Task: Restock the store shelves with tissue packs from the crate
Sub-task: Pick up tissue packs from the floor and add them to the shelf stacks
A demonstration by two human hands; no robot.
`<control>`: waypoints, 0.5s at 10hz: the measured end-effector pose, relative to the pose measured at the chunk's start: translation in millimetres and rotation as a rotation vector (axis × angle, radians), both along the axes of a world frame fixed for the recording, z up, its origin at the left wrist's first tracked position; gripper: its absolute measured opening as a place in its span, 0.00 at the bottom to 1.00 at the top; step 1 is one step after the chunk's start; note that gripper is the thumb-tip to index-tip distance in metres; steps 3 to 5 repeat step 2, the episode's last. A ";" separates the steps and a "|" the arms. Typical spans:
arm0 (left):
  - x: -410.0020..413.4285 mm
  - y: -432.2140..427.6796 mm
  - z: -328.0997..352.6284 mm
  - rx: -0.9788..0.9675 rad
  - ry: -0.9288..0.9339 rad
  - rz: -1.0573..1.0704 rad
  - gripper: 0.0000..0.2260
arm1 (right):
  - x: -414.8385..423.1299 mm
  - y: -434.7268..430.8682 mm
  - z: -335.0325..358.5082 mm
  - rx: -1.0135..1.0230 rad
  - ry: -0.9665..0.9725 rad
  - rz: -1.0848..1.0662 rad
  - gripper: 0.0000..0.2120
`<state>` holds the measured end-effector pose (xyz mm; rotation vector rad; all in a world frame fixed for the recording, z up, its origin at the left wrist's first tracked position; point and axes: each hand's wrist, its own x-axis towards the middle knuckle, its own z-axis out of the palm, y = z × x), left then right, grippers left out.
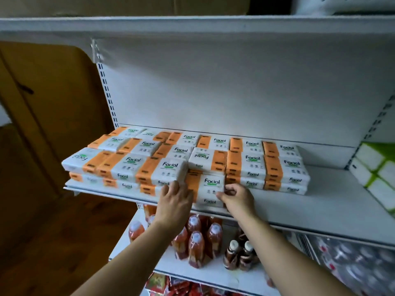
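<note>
Pack: white-and-orange film-wrapped rectangular tissue pack point(210, 189) sat at the front of the white metal shelf point(320, 212), between the stacked packs point(267, 165).
Hands: left hand point(174, 199) flat, fingers straight against its left end; right hand point(236, 196) curled, pinching its right edge.
Method: best pushed back squarely, flush with neighbours.
Materials: glossy, compressible film; rigid shelf.
</note>
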<state>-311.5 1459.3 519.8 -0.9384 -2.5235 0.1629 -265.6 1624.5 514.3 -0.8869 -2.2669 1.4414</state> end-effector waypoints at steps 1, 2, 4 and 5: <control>2.6 3.8 16.6 -0.053 -0.068 0.013 0.19 | 1.7 -1.8 3.1 -0.012 0.015 0.024 0.16; 3.5 8.7 25.4 -0.148 -0.134 0.042 0.18 | 8.1 0.9 11.2 -0.059 -0.002 0.026 0.22; 3.5 8.7 25.4 -0.148 -0.134 0.042 0.18 | 8.1 0.9 11.2 -0.059 -0.002 0.026 0.22; 3.5 8.7 25.4 -0.148 -0.134 0.042 0.18 | 8.1 0.9 11.2 -0.059 -0.002 0.026 0.22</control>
